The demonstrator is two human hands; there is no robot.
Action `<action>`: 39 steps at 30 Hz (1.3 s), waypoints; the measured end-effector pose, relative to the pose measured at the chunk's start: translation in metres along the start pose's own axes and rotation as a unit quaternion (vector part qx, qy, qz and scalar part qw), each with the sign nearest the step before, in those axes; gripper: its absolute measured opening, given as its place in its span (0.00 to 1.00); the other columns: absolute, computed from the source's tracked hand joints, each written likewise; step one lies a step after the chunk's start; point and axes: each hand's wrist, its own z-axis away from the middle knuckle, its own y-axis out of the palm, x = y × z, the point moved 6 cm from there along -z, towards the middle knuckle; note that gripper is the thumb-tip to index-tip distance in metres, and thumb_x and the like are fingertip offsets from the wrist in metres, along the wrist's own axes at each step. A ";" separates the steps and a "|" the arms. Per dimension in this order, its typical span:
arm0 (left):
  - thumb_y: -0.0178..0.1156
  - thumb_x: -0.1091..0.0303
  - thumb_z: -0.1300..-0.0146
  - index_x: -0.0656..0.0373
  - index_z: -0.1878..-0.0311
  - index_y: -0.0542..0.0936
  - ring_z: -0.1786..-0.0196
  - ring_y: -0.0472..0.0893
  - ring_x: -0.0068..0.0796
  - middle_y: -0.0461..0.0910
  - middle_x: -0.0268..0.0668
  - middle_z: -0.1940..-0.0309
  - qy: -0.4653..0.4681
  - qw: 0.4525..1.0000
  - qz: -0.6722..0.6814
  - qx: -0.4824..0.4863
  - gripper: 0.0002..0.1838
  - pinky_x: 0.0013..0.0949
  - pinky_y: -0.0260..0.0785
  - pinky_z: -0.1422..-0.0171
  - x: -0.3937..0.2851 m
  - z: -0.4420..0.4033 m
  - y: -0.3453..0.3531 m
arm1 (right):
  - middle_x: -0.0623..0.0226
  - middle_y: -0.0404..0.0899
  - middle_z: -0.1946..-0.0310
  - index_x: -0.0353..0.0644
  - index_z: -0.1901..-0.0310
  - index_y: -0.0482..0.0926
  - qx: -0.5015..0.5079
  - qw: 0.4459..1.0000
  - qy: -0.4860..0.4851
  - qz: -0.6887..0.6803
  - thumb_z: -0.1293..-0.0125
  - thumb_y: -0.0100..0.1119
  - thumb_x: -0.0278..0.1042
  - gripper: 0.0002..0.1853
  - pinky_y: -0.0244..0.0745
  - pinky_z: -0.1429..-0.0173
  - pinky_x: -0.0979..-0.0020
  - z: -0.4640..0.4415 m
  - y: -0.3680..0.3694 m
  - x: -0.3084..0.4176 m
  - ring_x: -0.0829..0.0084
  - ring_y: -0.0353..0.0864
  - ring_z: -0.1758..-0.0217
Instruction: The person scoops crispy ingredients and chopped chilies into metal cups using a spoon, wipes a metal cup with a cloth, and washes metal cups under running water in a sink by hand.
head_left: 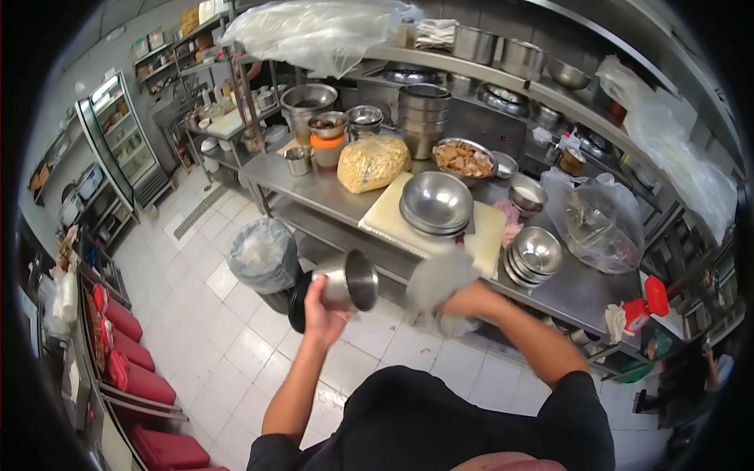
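My left hand [320,314] grips a steel pot [349,281] from its left side, the pot tipped so that its opening faces right. To the right of the pot, my right hand [462,301] holds a grey cloth [441,281], which is blurred by motion and hides most of the fingers. Cloth and pot are apart. Both hands are in front of the steel table's near edge. Beyond them, stacked steel bowls [436,202] rest on a pale cutting board [385,216]. More small bowls [537,251] are stacked at the right.
A bin with a grey liner [264,255] stands on the tiled floor at the left. The steel table [314,188] bears a bag of yellow food [372,163], a bowl of brown pieces [465,158] and a red scale [646,304]. Part of a person [716,366] shows at far right.
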 end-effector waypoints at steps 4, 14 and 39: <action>0.51 0.40 0.43 0.51 0.39 0.66 0.40 0.69 0.43 0.69 0.40 0.42 -0.053 0.998 0.033 -0.024 0.34 0.55 0.60 0.40 0.005 0.013 -0.064 | 0.55 0.78 0.59 0.29 0.57 0.74 -0.106 0.807 0.157 -0.559 0.47 0.62 0.29 0.17 0.75 0.51 0.64 -0.030 -0.021 -0.024 0.63 0.79 0.59; 0.42 0.34 0.42 0.47 0.33 0.59 0.31 0.55 0.44 0.55 0.39 0.32 -0.175 0.951 0.239 0.088 0.39 0.60 0.44 0.31 0.057 0.052 -0.049 | 0.55 0.75 0.50 0.34 0.48 0.72 -0.091 0.577 -0.126 -0.802 0.36 0.50 0.44 0.22 0.69 0.40 0.59 -0.049 -0.089 0.133 0.60 0.74 0.46; 0.57 0.39 0.44 0.66 0.31 0.51 0.33 0.60 0.41 0.55 0.48 0.32 -0.126 0.869 -0.460 0.127 0.49 0.36 0.54 0.32 -0.013 0.007 0.000 | 0.60 0.78 0.63 0.38 0.53 0.75 0.062 0.976 -0.207 -0.041 0.52 0.60 0.23 0.20 0.75 0.57 0.68 -0.040 0.226 0.035 0.66 0.79 0.61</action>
